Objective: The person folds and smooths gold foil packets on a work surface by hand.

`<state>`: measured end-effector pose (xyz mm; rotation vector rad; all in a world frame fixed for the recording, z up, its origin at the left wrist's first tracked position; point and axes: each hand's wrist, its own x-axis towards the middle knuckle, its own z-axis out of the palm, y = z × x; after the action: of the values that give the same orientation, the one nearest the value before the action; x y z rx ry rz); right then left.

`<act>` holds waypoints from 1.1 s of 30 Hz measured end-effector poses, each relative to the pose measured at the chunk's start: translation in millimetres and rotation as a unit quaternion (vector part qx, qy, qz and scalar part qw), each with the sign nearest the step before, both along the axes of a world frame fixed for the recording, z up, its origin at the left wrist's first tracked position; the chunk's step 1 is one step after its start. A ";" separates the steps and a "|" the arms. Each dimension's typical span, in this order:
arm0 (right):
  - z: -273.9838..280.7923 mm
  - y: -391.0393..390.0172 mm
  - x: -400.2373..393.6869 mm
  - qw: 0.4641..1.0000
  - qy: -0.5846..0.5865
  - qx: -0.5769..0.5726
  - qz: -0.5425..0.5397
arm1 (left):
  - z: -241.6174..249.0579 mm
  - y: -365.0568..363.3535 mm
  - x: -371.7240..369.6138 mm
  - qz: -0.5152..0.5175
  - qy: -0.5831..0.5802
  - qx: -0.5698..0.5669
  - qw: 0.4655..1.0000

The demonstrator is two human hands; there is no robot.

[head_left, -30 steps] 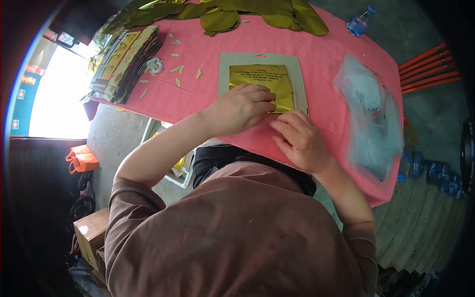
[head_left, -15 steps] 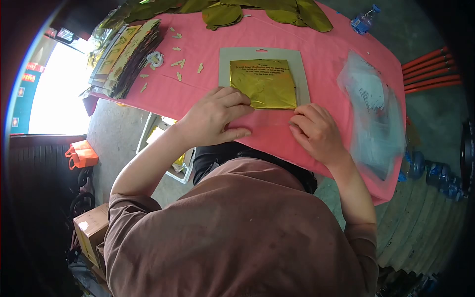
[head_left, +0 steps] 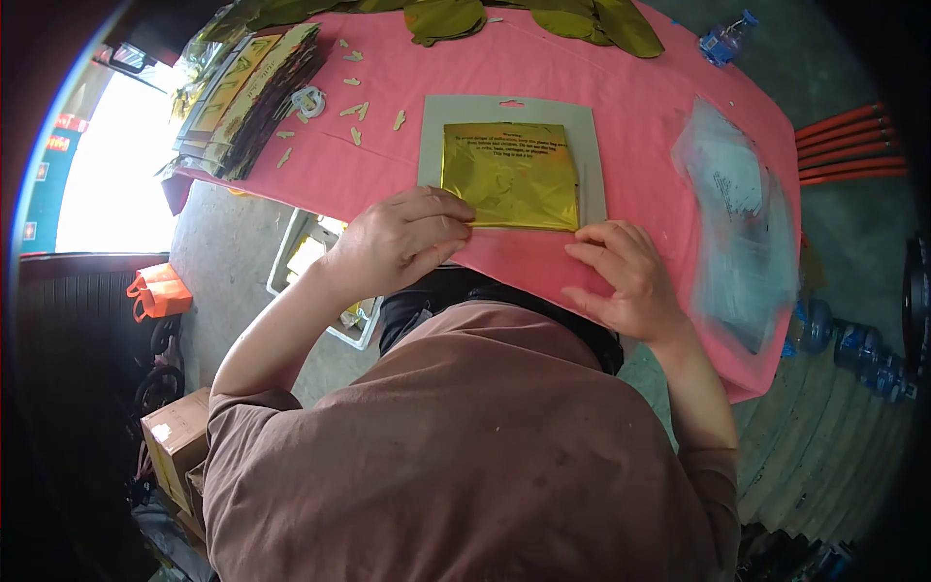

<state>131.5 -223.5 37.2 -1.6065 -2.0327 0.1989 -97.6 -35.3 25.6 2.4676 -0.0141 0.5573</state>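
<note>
In the head view, a flat gold foil packet (head_left: 509, 184) lies on a grey card (head_left: 592, 136) with a hang hole at its top edge. Printed warning text on the packet suggests a clear plastic bag around it; the bag's outline is hard to make out. My left hand (head_left: 412, 233) is closed at the lower left corner, fingers and thumb bent together on the bag's edge. At the lower right corner is my right hand (head_left: 626, 276), its fingertips by the corner and its thumb held apart from them.
A pink cloth (head_left: 378, 175) covers the table. Stacked printed cards (head_left: 242, 97) stand at the left beside small scattered pieces (head_left: 355, 110). Clear plastic bags (head_left: 742, 233) lie at the right. Gold foil shapes (head_left: 572, 21) line the far edge, near a water bottle (head_left: 727, 39).
The card and packet sit slightly lower and further left in view. My left hand has shifted down and left. The thumb of my right hand has spread away from its fingers.
</note>
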 end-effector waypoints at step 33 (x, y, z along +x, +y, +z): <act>-17.6 41.9 20.2 0.954 0.072 -0.144 -0.253 | 15.9 -32.0 -10.3 0.412 0.235 0.013 0.880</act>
<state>151.7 -181.6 19.6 -2.1652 -1.4711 0.4209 -107.9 -67.4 41.5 2.4859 1.2719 0.2559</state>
